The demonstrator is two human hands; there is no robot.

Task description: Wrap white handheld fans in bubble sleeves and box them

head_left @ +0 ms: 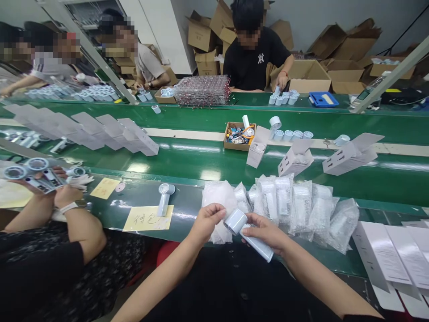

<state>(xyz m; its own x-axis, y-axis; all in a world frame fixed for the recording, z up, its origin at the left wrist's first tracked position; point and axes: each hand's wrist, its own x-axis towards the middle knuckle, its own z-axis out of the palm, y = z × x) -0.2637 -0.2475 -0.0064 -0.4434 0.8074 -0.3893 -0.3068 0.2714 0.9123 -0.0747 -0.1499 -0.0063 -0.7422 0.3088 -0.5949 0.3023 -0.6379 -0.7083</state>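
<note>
My right hand [266, 230] is closed round the handle of a light-blue handheld fan [256, 243], whose round head [235, 221] points left and whose handle slants down to the right. Just left of the fan head, my left hand [208, 221] has its thumb and fingertips pinched together; what they hold, if anything, I cannot make out. Beneath that hand lies a stack of white plastic bags [216, 192]. Right of the stack, several fans in bubble-wrap bags [301, 205] lie in a row. Another bare fan [164, 197] rests on a yellow handwritten paper [137, 218] to the left.
Open white boxes [256, 154] stand on the green conveyor [191, 156], near a small carton of parts [234, 144]. Flat white boxes [385, 255] lie at right. A co-worker's hands [63, 188] hold several fans at left. Another person [258, 58] works opposite.
</note>
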